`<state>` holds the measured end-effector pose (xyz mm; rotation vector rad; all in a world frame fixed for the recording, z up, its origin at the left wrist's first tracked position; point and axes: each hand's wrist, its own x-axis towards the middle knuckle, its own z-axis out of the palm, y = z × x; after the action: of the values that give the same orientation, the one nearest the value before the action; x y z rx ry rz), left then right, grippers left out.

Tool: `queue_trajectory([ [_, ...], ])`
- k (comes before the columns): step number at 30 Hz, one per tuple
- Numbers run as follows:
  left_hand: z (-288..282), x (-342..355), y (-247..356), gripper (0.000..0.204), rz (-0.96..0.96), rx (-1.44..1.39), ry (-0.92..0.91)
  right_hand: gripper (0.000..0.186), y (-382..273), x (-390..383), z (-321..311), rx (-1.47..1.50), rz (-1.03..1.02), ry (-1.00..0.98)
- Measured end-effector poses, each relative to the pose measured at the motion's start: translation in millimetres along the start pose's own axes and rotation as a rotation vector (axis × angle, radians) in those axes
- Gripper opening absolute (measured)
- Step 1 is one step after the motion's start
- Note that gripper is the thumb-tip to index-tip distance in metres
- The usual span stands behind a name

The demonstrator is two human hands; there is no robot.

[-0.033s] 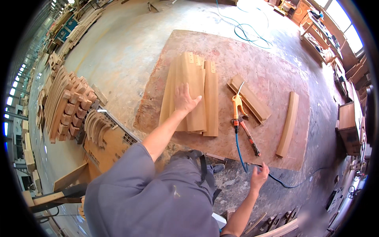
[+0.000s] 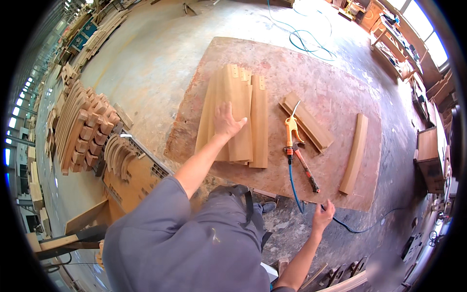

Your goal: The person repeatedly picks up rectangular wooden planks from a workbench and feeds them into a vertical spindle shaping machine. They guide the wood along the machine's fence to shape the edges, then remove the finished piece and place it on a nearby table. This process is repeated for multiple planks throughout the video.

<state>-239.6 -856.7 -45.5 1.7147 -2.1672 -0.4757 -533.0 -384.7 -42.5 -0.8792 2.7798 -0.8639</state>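
Observation:
My left hand lies flat, thumb spread, on a stack of pale wooden boards fanned side by side; small holes show at their far ends. My right hand hangs off the near edge of the worn board beneath the work, its fingers loosely bent and apart, with nothing visible in them. Between the hands sit an orange air blow gun on a blue hose and a hammer with a red and black handle. The gun's nozzle overlaps a grooved wooden piece.
A slightly curved wooden piece lies at the right of the board. Stacked curved wooden parts stand at left beside a plywood surface. More hose coils on the far floor. A wooden cabinet stands at right.
My right hand has shifted slightly to the right, and its fingers look a little more bent. My left hand stays on the boards.

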Motion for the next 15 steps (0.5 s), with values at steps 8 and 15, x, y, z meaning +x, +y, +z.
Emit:
queue_trajectory([
  [8,9,-11,-50,0.065,0.179,-0.172,0.321,0.08,32,151,-4,-0.4,0.119,0.145],
  [15,-66,-142,8,0.015,0.138,-0.501,-0.05,0.081,46,196,9,-0.337,0.23,0.017],
])
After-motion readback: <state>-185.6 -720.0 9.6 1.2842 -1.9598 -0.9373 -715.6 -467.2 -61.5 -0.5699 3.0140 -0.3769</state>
